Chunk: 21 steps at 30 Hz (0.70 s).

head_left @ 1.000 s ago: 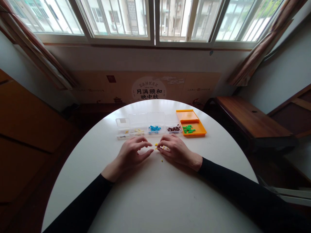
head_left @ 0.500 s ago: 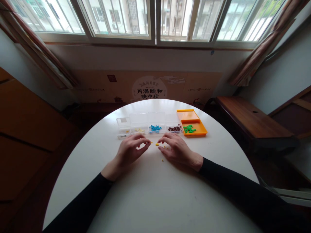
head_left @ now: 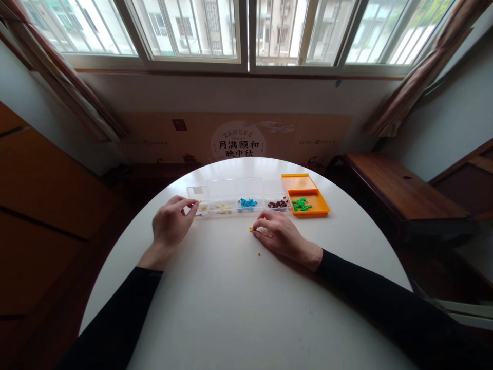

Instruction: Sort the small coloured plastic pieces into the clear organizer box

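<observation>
My left hand (head_left: 173, 221) pinches a small yellow piece (head_left: 199, 202) between thumb and finger, over the left end of a clear compartment box (head_left: 231, 210). In the middle of the table, my right hand (head_left: 279, 234) has its fingertips together at a tiny yellow piece (head_left: 250, 229). More yellow bits lie partly hidden under those fingers, and a single yellow bit (head_left: 259, 254) rests nearer to me. The box's compartments hold pale yellow pieces (head_left: 223, 208), blue pieces (head_left: 247, 204) and dark brown pieces (head_left: 278, 204).
An orange box (head_left: 321, 203) with its lid folded back holds green pieces (head_left: 301, 205) at the right. Everything stands on a round white table (head_left: 231, 308). Beyond it are a printed cardboard panel (head_left: 316, 126) and a window; a wooden bench (head_left: 385, 174) is at the right.
My left hand has moved left from the middle of the table to the clear box's left end, carrying a yellow piece. My right hand's fingers have closed at a yellow piece.
</observation>
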### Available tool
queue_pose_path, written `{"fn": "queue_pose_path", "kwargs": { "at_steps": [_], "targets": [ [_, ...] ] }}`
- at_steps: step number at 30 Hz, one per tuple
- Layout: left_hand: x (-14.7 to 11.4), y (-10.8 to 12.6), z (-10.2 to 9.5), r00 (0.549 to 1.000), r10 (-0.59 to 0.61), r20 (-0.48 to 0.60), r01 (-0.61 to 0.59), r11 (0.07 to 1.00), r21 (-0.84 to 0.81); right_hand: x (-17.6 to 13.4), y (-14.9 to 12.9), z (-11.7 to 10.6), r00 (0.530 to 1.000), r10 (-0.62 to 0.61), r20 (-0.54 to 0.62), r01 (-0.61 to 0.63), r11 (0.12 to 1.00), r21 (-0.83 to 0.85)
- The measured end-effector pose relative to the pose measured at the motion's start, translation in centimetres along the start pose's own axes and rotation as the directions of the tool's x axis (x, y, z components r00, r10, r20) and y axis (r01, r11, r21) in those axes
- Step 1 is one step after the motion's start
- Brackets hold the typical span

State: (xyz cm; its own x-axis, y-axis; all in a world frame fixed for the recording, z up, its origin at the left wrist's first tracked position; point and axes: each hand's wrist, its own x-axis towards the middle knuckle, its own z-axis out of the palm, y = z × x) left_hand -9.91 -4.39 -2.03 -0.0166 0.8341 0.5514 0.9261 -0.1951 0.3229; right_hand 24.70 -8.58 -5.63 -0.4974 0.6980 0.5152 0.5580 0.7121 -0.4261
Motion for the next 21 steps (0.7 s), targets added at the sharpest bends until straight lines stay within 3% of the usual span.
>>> {"fn": "queue_pose_path", "kwargs": {
  "at_steps": [8,12,16,21],
  "targets": [
    [0.0,-0.5,0.3,0.999,-0.001,0.051,-0.001,0.999,0.04,0.2,-0.2,-0.1,0.999,0.032,-0.012,-0.032,0.999,-0.018],
    [0.0,0.3,0.0,0.999,0.051,0.012,-0.051,0.998,0.025,0.2,-0.2,-0.1,1.0,0.018,-0.014,-0.018,1.0,-0.006],
    [-0.6,2.4,-0.3,0.978,0.204,-0.035,-0.207,0.97,-0.132,0.5,-0.5,-0.1,0.997,0.015,-0.07,-0.014,1.0,0.019],
    [-2.4,5.5,0.4,0.876,0.483,-0.013,-0.46,0.825,-0.328,1.2,-0.9,-0.2,0.994,0.016,-0.109,-0.01,0.998,0.058]
  ]
}}
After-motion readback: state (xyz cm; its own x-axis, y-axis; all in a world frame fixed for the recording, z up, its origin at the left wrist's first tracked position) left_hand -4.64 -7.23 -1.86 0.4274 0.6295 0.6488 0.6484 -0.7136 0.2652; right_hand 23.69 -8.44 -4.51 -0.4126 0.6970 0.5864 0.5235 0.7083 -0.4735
